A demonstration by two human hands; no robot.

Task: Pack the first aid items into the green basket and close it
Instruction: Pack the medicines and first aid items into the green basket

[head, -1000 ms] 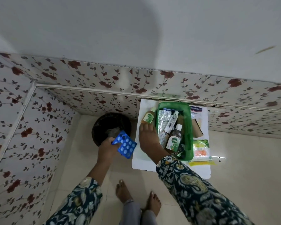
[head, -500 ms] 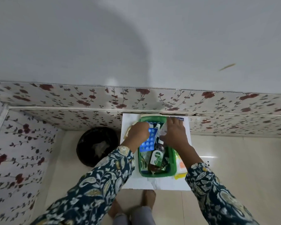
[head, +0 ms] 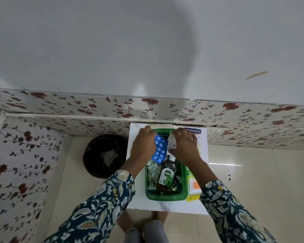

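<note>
- At frame centre, the left hand (head: 142, 146) grips a blue blister pack (head: 159, 151), tilting it into the green basket (head: 165, 196) on white paper (head: 182, 206).
- The right hand (head: 183, 146) pinches a small white packet (head: 172, 143), apparently making room.
- A Dettol bottle (head: 166, 178) lies inside.

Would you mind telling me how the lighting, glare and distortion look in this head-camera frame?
Head view: soft, even light; a broad shadow on the grey wall; a glare streak on the floor tile; wide-angle bending of the floral border; labels in the green basket stay legible.
</note>
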